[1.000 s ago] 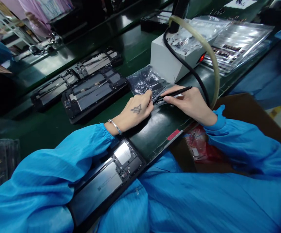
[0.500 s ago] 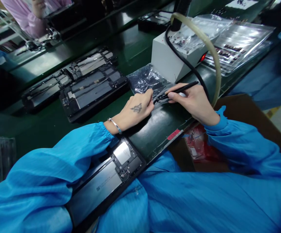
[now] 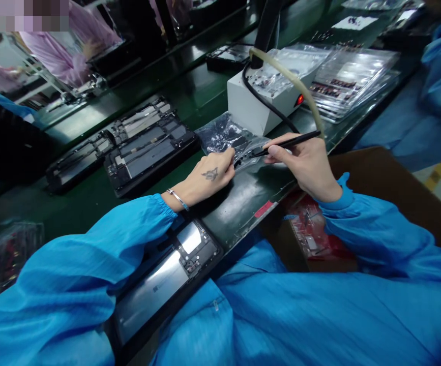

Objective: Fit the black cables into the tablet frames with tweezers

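Green surface (image 3: 243, 208) carrying open devices (image 3: 151, 157) beyond your left arm, inner parts showing. Nearest open device (image 3: 151, 295) lying uncovered, partly under your left sleeve (image 3: 101, 254), neither hand working on it. Clear bag (image 3: 220, 134) lying ahead; picking there seemingly underway, unfinished. Your right hand (image 3: 304, 162) gripping black tweezers (image 3: 292, 142); left hand (image 3: 212, 174), near but apart, pinching bag's near edge. Small dark pieces (image 3: 238, 161) showing between hands; cannot tell whether tweezers are holding one.

In dim light, glare flecks the bag (image 3: 224, 134).
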Demonstrator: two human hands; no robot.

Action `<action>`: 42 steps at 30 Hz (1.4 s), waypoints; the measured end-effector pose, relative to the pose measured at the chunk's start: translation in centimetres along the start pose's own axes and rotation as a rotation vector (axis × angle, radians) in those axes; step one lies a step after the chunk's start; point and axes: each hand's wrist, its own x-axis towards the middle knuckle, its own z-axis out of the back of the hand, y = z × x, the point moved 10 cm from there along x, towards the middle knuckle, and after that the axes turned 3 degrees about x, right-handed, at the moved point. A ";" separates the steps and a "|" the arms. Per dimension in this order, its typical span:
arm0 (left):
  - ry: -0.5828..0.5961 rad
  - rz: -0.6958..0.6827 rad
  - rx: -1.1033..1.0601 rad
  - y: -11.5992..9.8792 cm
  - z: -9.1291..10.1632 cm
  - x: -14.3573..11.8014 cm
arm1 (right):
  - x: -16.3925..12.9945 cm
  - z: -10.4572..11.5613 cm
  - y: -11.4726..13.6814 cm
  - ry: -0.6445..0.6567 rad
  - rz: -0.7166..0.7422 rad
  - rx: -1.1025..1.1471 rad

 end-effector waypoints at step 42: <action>-0.011 -0.016 -0.072 -0.3 -0.4 -0.1 | 0.8 -2.2 -0.1 0.151 0.007 -0.165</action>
